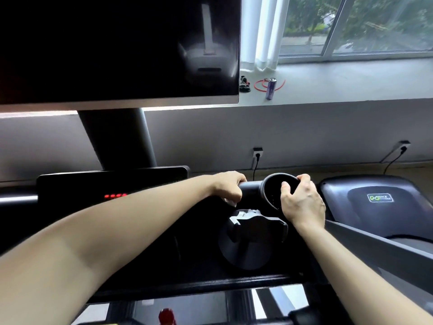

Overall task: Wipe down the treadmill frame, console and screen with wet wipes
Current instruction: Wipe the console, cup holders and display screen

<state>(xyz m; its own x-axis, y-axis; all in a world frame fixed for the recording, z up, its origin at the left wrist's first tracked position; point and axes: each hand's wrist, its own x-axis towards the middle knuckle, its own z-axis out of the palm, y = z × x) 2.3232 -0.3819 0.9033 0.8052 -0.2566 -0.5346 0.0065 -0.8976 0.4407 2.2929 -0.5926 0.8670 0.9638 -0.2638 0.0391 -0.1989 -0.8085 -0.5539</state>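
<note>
Left hand [228,187] curled round crossbar [250,186], probably over wipe [231,203]; right hand [302,202] clamps cup holder [273,184] rim. Brace holder, rub bar underside too.

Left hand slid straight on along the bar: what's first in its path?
Probably the cup holder, close beyond the left hand on the bar; the right hand grips its far rim.

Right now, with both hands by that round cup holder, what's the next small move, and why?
Probably slide the left hand along the black bar toward the cup holder: what looks like a white wipe shows under its fingers, and the right hand grips the holder's rim.
</note>
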